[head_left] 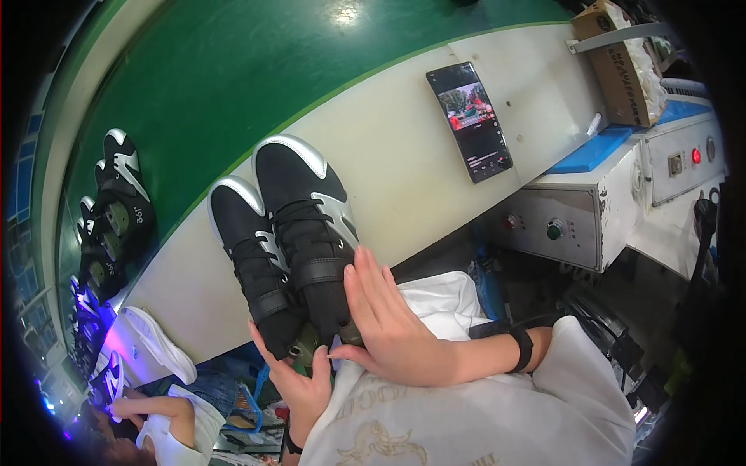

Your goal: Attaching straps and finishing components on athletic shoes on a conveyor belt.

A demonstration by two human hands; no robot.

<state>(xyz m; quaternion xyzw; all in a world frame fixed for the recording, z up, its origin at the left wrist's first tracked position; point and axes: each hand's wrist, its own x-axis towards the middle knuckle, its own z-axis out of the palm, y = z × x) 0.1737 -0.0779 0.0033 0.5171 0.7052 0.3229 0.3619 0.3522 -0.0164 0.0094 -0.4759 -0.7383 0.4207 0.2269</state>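
A pair of black sneakers with silver toe caps and black laces lies side by side on the white bench, toes pointing away from me. My left hand (299,380) rests along the outer heel side of the left sneaker (242,225), fingers stretched out and thumb raised behind the heel. Against the outer side of the right sneaker (299,182), my right hand (388,330) lies flat with its fingers extended. Its thumb points toward the left thumb at the heels. A strap crosses each shoe near the ankle. The heel backs are partly hidden by my hands.
A phone (470,120) with a lit screen lies on the white bench (412,186). Beyond runs a green belt (233,70) carrying more sneakers (116,210). A white sole (159,343) sits lower left, near another person (167,419). Control boxes (556,221) and a carton (618,70) stand right.
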